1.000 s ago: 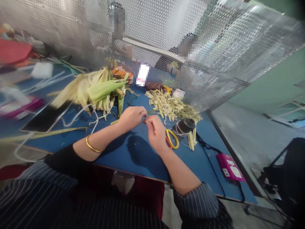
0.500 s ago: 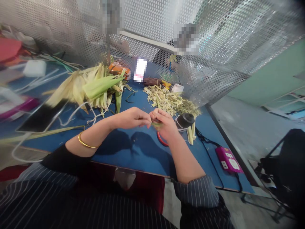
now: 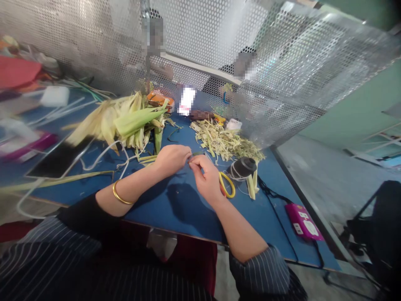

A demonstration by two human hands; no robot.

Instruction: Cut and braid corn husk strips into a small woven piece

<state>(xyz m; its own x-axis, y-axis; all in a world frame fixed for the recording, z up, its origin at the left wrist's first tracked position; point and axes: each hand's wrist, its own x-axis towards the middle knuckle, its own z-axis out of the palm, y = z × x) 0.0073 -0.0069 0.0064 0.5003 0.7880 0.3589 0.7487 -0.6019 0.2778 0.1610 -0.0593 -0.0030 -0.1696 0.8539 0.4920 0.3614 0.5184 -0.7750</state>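
Observation:
My left hand [image 3: 173, 159] and my right hand [image 3: 205, 177] meet fingertip to fingertip above the blue table [image 3: 150, 205]. Both are closed in a pinch around a thin strip of corn husk [image 3: 148, 159], whose pale green end sticks out left of the left hand. The part between the fingers is too small to see well. Beside my right wrist lie scissors [image 3: 231, 186] with yellow and red handle loops. A black spool [image 3: 242, 167] wound with white thread lies just right of them.
Corn husks [image 3: 131, 121] are heaped at left, husk scraps [image 3: 224, 140] at back right. A dark phone [image 3: 59, 156] with a white cable lies left. A pink power strip [image 3: 303, 221] with black cords sits right. Behind the perforated screen [image 3: 200, 42] are two people.
My hands have drawn closer and turned, the left now closed at the right fingertips. The strip's end now shows left of my left hand. More of the scissors' yellow loop is visible. The view has shifted slightly.

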